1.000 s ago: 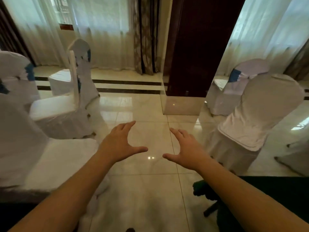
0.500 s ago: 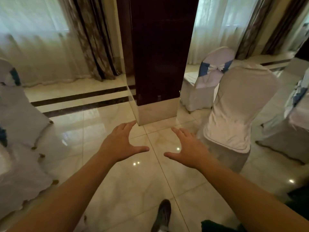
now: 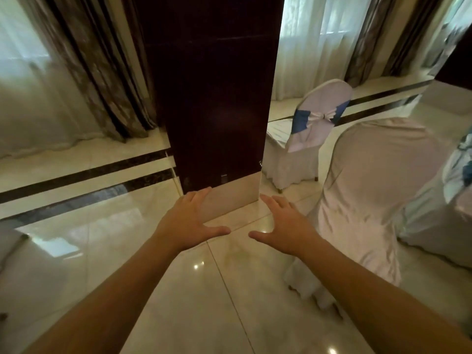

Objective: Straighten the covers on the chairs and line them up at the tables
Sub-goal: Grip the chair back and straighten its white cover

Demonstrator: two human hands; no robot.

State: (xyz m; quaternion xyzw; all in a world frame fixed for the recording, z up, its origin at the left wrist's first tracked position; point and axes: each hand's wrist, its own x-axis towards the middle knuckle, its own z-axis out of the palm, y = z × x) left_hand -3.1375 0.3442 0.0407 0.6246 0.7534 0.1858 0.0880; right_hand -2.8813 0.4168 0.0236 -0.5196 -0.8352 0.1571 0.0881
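Both my arms reach forward over the glossy tiled floor. My left hand (image 3: 190,222) is flat and open, holding nothing. My right hand (image 3: 283,226) is open too, fingers spread, a short way left of the nearest white-covered chair (image 3: 370,190), whose back faces me. It touches nothing. Farther back stands a second covered chair (image 3: 310,139) with a blue sash and white bow tied round its back. A third covered chair (image 3: 452,190) with a blue sash shows partly at the right edge. No table is in view.
A dark wooden pillar (image 3: 214,98) with a pale base rises straight ahead of my hands. Patterned curtains (image 3: 99,72) and sheer drapes hang along the windows behind. Dark stripes run across the floor (image 3: 76,180) at the left.
The view has swung right: the chairs at the left have left the frame, the pillar is now centred and closer, and the right-hand chairs are nearer. Both hands stay open in the same pose.
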